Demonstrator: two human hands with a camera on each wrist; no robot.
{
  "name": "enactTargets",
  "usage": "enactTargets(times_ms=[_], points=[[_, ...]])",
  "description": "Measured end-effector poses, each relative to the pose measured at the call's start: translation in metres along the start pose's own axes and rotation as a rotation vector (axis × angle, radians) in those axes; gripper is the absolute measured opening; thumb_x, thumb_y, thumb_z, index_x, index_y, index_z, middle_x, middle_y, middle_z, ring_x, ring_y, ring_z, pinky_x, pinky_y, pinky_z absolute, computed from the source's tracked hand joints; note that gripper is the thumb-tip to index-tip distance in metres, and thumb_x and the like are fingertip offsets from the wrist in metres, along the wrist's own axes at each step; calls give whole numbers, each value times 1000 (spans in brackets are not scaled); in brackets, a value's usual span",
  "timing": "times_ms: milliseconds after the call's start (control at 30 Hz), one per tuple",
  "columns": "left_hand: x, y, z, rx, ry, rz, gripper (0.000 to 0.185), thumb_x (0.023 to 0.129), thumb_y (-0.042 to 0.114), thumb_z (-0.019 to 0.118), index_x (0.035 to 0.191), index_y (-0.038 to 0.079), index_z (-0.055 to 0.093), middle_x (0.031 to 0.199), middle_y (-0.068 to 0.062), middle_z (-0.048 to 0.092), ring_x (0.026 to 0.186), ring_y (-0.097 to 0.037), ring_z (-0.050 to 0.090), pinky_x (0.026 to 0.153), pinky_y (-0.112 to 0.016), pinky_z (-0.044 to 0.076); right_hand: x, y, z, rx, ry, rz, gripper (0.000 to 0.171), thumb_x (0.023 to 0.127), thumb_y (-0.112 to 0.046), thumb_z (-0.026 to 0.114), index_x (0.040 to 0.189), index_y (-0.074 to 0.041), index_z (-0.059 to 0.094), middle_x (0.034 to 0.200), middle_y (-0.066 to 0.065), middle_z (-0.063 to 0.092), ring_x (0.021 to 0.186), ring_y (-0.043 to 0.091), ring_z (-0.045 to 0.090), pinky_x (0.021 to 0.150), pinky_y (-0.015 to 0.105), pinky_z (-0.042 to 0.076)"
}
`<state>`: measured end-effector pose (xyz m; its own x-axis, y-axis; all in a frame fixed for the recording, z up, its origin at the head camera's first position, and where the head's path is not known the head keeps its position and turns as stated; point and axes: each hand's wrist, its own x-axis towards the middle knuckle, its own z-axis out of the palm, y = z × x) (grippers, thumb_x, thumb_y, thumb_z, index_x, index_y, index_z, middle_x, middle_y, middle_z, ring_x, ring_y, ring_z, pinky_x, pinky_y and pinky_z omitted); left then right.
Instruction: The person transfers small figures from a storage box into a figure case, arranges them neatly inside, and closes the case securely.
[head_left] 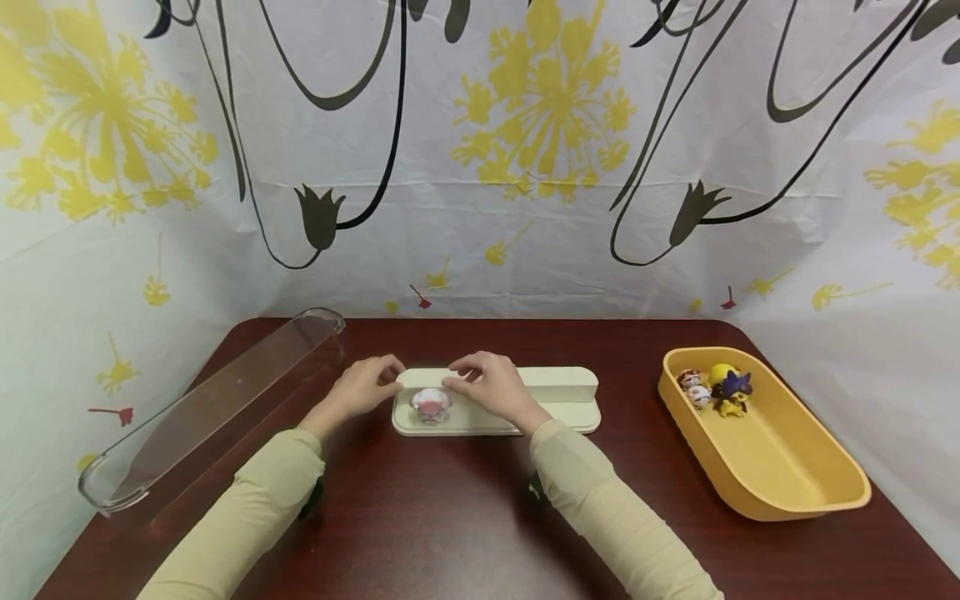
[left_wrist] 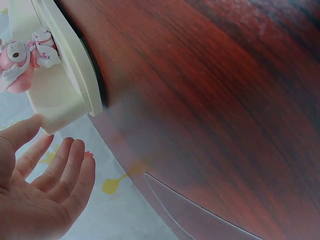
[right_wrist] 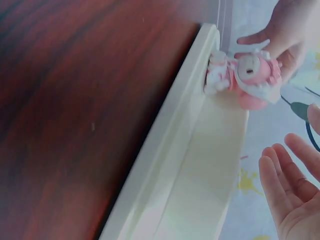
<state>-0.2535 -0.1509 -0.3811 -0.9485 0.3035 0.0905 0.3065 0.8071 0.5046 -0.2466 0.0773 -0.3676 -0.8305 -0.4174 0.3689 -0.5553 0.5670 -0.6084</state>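
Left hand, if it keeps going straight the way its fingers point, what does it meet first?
Most likely the left end of the long cream plastic tray: the left hand has its fingertips right at that end. Just past it stands the small pink and white toy figure. Whether they already touch is unclear.
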Motion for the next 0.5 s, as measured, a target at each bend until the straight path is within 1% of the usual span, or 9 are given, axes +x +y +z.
enactTargets(times_ms=[167,267,500], points=[[0,-1,1,-1,0,2,20,83,20,61,101,12,59,93,-5,60,87,-22,55,69,-42,43,-1,4,-13,-26,1,1,21,79,-26,67,91,-10,69,82,-4,62,69,9,57,63,22,44],[1,-1,1,-1,-2,2,20,83,20,61,101,12,59,93,-5,60,87,-22,55,69,-42,43,-2,6,-22,-43,5,-7,20,79,-26,66,91,-10,69,82,-5,62,70,9,56,63,23,44],[1,-1,1,-3,-4,-5,19,83,20,61,101,12,59,94,-5,59,88,-22,55,70,-42,43,-5,14,-40,-66,21,10,23,80,-25,65,93,-7,68,82,-4,63,70,10,58,63,25,44]])
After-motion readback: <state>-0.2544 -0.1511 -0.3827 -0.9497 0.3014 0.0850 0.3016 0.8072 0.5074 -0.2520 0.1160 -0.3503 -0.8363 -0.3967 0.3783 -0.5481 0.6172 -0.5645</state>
